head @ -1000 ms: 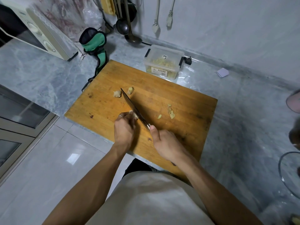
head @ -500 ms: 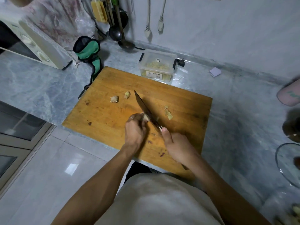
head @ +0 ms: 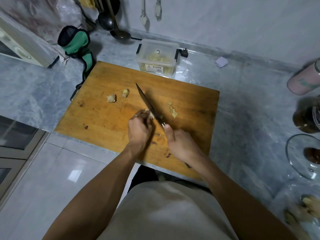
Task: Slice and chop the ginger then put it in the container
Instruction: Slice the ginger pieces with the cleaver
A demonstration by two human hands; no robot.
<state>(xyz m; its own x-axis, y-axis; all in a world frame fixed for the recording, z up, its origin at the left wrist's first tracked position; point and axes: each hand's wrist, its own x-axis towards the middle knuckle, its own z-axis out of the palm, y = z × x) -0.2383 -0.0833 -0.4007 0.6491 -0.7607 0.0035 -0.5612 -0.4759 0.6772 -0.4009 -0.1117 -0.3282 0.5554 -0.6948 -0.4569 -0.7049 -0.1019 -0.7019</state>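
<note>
A wooden cutting board (head: 103,118) lies on the marble counter. My left hand (head: 139,129) pinches a small ginger piece (head: 151,115) against the board. My right hand (head: 181,144) grips the handle of a knife (head: 147,103), whose blade runs along the right side of that piece, tip pointing away from me. Two ginger lumps (head: 111,98) (head: 125,93) sit to the left of the blade. Thin ginger slices (head: 173,112) lie to its right. A clear plastic container (head: 157,57) with chopped ginger stands open behind the board.
A green and black pouch (head: 76,44) leans at the board's far left corner. Ladles (head: 110,23) hang at the wall. A pink bottle (head: 304,80), dark jar (head: 306,118) and glass lid (head: 301,156) crowd the right edge. More ginger (head: 310,205) lies at the lower right.
My view has shifted, so the board sits differently in frame. Both hands stay together at the ginger piece, with the knife blade still against it.
</note>
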